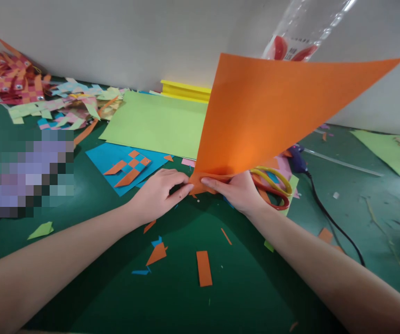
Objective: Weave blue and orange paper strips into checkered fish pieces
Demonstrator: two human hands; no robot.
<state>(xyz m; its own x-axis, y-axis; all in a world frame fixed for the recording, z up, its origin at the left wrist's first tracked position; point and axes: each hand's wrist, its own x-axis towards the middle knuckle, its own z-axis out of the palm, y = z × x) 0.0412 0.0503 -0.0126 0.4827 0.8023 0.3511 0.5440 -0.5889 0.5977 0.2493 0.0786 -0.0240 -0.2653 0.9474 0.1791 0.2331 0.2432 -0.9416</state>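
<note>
A large sheet of orange paper (255,106) stands up from the table, its near edge bent into a narrow fold. My left hand (160,192) is closed, pinching the fold's left end between thumb and fingertips. At the right part of the fold, my right hand (238,190) grips the paper, thumb on the near side and fingers hidden behind. Just beyond the right hand lie scissors (280,185) with yellow and red handles. To the left, an orange woven paper fish (132,167) rests on blue paper (99,157).
Green paper (161,120) lies behind the hands, near a yellow strip (186,90). Woven paper pieces (12,79) are heaped at the back left. A glue gun (297,157) with a black cord sits right, a plastic bottle (304,32) behind. Orange scraps (204,268) dot the green table (109,297).
</note>
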